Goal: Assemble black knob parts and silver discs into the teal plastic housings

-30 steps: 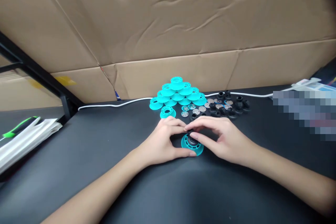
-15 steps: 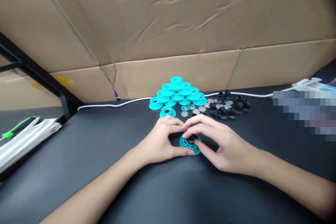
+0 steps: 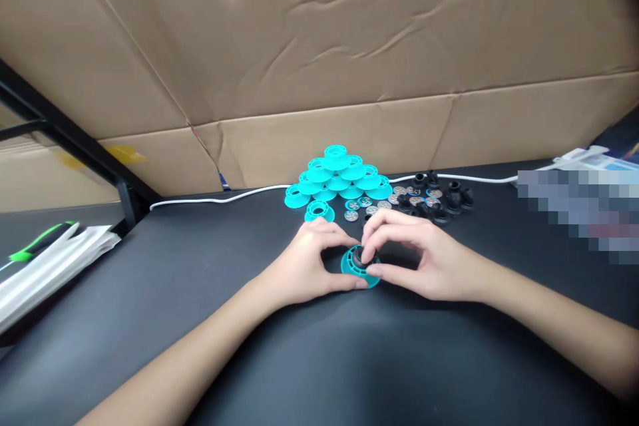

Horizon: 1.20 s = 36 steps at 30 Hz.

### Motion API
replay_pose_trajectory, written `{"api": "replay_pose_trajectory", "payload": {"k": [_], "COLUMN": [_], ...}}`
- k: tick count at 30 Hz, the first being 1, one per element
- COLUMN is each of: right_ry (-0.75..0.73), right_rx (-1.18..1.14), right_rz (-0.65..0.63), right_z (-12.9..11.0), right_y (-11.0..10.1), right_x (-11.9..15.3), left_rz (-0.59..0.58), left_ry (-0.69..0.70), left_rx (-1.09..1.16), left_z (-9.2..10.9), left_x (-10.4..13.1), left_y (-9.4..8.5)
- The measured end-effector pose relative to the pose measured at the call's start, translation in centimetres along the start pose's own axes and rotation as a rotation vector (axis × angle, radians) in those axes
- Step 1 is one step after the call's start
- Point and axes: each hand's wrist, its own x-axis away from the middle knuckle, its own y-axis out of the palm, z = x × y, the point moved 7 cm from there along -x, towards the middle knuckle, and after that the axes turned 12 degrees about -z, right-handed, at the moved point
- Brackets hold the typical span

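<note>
A turquoise plastic flanged ring (image 3: 350, 271) lies on the dark table between my hands. My left hand (image 3: 319, 259) grips its rim, thumb at the near side and fingers at the far side. Inside the ring's centre sits a round black plastic part (image 3: 357, 257). My right hand (image 3: 409, 249) has its bent fingers and thumb on this black part, which they partly cover. Just beyond my left hand another turquoise ring (image 3: 319, 212) stands by itself.
Turquoise rings (image 3: 337, 183) are stacked in a pyramid by the cardboard wall (image 3: 319, 46). To their right lie several silver discs (image 3: 384, 206) and black parts (image 3: 454, 197). A white cable (image 3: 214, 200) runs behind. White packets (image 3: 60, 273) and a green-black tool (image 3: 42, 243) are at left.
My right hand's fingers have curled more and shifted on the black part, showing more of it. My left hand keeps its hold on the turquoise ring.
</note>
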Motion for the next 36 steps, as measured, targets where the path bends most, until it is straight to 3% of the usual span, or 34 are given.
{"api": "replay_pose_trajectory", "payload": {"k": [10,20,25,30,36], "right_ry": [0.033,0.055,0.045,0.021,-0.124], "right_rx": [-0.189,0.154,0.223,0.177,0.187], "right_rz": [0.04,0.198,0.268,0.21,0.03], "right_z": [1.9,-0.4,-0.5,-0.7,-1.5], "right_y": [-0.5,0.5,1.2,1.3,3.1], "right_x": [0.2,0.3,0.2,0.0,0.2], "left_rz": [0.015,0.04,0.051,0.051,0.024], "left_ry": [-0.054,-0.035,-0.038,-0.02,-0.001], "left_rx": [-0.02,-0.017,-0.019,0.005,0.032], "left_z": [-0.4,-0.1,-0.2,-0.2,-0.1], "left_x": [0.3,0.2,0.1,0.0,-0.1], "left_y": [0.2,0.1,0.0,-0.1,0.1]}}
